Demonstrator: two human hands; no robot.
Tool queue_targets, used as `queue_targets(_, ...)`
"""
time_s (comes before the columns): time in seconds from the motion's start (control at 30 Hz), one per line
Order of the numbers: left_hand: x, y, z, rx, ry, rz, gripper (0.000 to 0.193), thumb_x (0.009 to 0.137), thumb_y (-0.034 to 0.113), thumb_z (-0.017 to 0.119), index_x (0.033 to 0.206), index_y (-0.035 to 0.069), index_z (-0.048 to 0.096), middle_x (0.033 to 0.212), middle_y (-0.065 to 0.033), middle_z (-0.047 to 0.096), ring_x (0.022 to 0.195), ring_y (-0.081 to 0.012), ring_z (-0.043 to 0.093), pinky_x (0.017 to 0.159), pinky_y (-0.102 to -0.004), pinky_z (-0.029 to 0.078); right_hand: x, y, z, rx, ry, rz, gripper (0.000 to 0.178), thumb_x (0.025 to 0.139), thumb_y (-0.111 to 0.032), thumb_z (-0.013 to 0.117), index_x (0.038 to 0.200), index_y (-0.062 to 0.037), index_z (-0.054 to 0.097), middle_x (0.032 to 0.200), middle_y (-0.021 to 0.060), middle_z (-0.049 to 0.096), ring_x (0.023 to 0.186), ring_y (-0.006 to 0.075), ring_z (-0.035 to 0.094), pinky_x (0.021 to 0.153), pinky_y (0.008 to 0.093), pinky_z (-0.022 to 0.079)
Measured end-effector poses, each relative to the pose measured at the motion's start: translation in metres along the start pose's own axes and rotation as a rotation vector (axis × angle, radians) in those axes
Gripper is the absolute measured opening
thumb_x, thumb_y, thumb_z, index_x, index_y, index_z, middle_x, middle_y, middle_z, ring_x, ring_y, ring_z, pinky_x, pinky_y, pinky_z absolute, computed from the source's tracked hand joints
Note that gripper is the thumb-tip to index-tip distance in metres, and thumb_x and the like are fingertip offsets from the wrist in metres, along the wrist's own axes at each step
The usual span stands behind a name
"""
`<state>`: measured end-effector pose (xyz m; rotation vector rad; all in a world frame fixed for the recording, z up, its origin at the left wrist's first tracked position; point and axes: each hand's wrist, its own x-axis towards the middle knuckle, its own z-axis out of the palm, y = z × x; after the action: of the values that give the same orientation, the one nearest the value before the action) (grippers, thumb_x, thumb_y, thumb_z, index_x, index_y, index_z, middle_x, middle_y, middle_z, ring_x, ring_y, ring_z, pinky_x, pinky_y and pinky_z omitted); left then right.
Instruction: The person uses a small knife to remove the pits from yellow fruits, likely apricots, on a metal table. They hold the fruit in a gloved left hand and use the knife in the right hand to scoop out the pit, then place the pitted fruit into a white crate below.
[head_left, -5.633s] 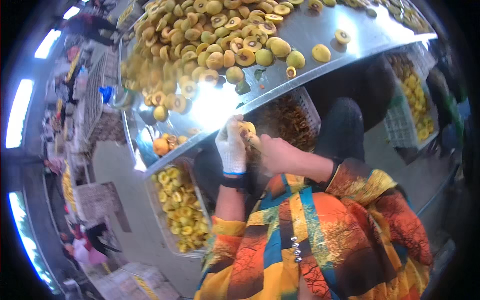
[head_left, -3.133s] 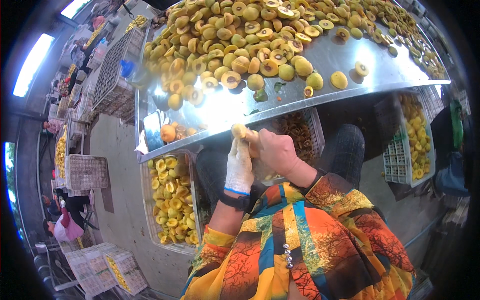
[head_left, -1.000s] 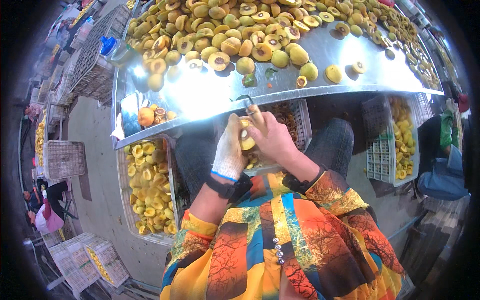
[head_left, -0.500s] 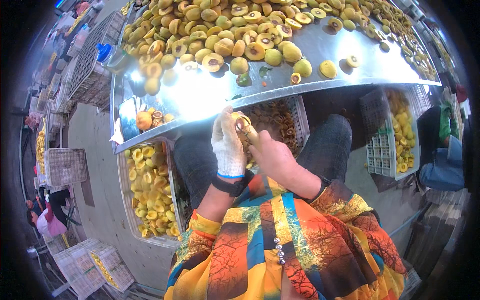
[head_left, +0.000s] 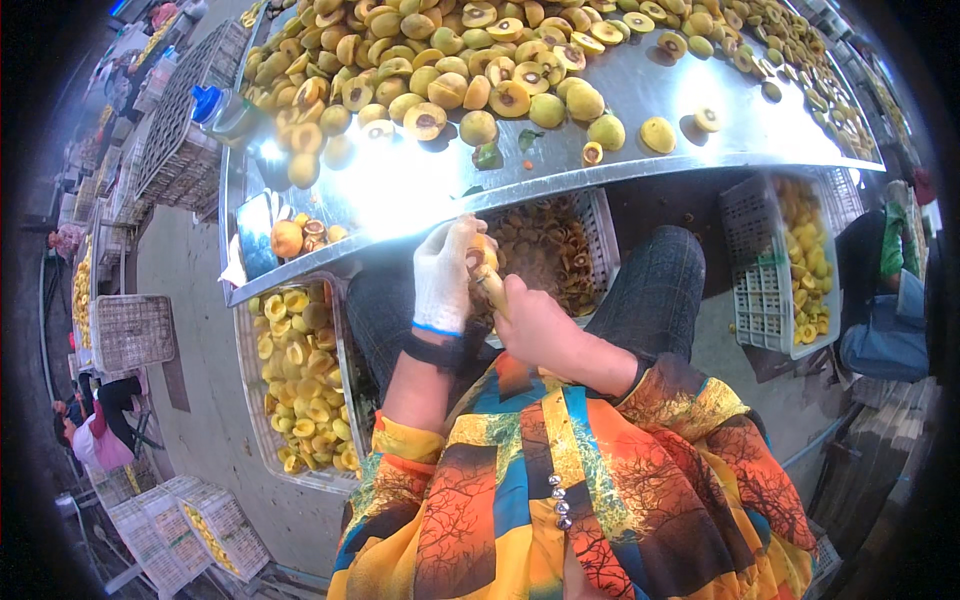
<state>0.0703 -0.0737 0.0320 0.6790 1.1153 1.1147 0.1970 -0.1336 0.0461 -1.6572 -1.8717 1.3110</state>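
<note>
My left hand (head_left: 443,278), in a white knitted glove, is closed around a yellow peach half (head_left: 482,250) just below the table's front edge. My bare right hand (head_left: 545,322) grips the tan handle of a pitting tool (head_left: 492,287). Its working end is against the cut face of the peach half, and the tip is partly hidden by the fruit. Beneath my hands, between my knees, stands a crate (head_left: 604,240) holding brown pits and scraps. On the metal table (head_left: 600,178) lies a big heap of halved peaches (head_left: 430,70), many with pits showing.
Left of my legs is a crate (head_left: 246,385) of pitted yellow halves. Another white crate (head_left: 757,310) of halves stands at the right. A blue-capped bottle (head_left: 230,118) and a phone-like dark slab (head_left: 259,235) rest at the table's left. A person (head_left: 100,440) sits far left.
My left hand has shifted slightly left with the peach half and turned it. The pitting tool in my right hand has moved a little left and down.
</note>
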Motion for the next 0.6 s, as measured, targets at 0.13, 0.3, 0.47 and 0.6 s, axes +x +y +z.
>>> queue_targets(0.13, -0.003, 0.013, -0.002, -0.210, -0.131, -0.041, 0.031, 0.088, 0.032, 0.055, 0.096, 0.002, 0.056, 0.078, -0.0142, 0.061, 0.061, -0.0211, 0.060, 0.053, -0.0289, 0.049, 0.007, -0.007, -0.011, 0.174, -0.055, -0.006, 0.028, 0.080, -0.014, 0.053, 0.097, 0.0048, 0.042, 0.077, 0.0279, 0.058, 0.072, 0.0425, 0.059, 0.065, 0.0439, 0.048)
queue_targets(0.3, -0.001, -0.003, 0.001, -0.119, 0.107, 0.079, 0.027, 0.089, 0.029, 0.054, 0.091, 0.001, 0.057, 0.073, -0.0143, 0.062, 0.054, -0.0211, 0.059, 0.049, -0.0280, 0.049, 0.008, -0.012, -0.004, 0.230, -0.110, 0.079, 0.027, 0.080, -0.016, 0.052, 0.098, 0.0036, 0.046, 0.081, 0.0236, 0.059, 0.077, 0.0351, 0.060, 0.069, 0.0390, 0.046)
queue_targets(0.47, 0.001, -0.004, 0.006, -0.081, 0.137, 0.091, 0.030, 0.089, 0.030, 0.054, 0.086, 0.001, 0.058, 0.072, -0.0153, 0.062, 0.051, -0.0193, 0.058, 0.045, -0.0260, 0.047, 0.012, -0.004, -0.006, 0.445, -0.217, 0.092, 0.017, 0.081, -0.013, 0.050, 0.093, -0.0019, 0.044, 0.065, 0.0110, 0.051, 0.042, 0.0177, 0.049, 0.039, 0.0314, 0.040)
queue_targets(0.6, 0.004, -0.003, 0.003, -0.246, 0.035, -0.127, 0.034, 0.089, 0.038, 0.052, 0.089, 0.004, 0.055, 0.071, -0.0140, 0.061, 0.050, -0.0204, 0.057, 0.044, -0.0285, 0.047, 0.009, -0.009, -0.015, 0.816, -0.452, 0.277, 0.011, 0.083, -0.012, 0.050, 0.091, -0.0070, 0.043, 0.058, -0.0003, 0.041, 0.036, 0.0094, 0.036, 0.034, 0.0267, 0.032)
